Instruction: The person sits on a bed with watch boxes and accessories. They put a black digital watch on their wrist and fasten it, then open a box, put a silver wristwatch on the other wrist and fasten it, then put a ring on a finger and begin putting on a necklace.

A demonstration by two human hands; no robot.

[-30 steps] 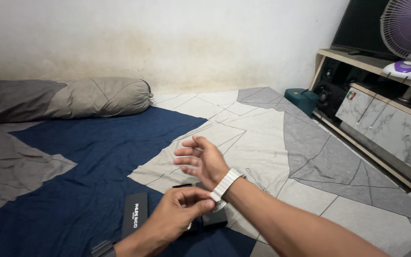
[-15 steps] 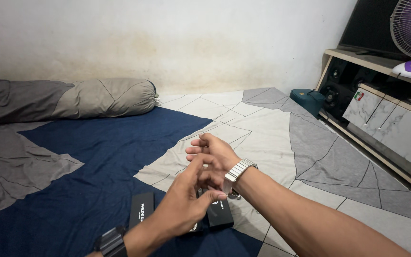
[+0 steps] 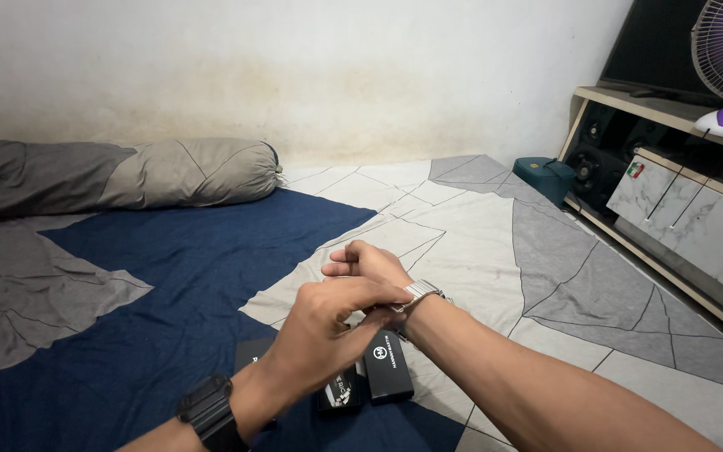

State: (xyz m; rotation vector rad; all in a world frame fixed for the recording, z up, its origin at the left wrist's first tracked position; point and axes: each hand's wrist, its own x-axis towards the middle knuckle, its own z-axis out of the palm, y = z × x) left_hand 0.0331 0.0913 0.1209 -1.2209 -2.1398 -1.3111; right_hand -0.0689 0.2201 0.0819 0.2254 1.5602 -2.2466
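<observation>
Fingers [image 3: 378,295] of the left hand [image 3: 324,322] pinch the silver watch [image 3: 418,295] on the right wrist. Right hand [image 3: 370,264] hangs loosely curled, empty. A slipped clasp could drop it onto the boxes [image 3: 387,368].

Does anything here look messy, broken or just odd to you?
Nothing looks broken or spilled. The wall has yellowish-brown stains above the bolster pillow. A few small black boxes lie loose on the bedsheet, under the left hand as it touches the metal watch band on the right wrist.
</observation>
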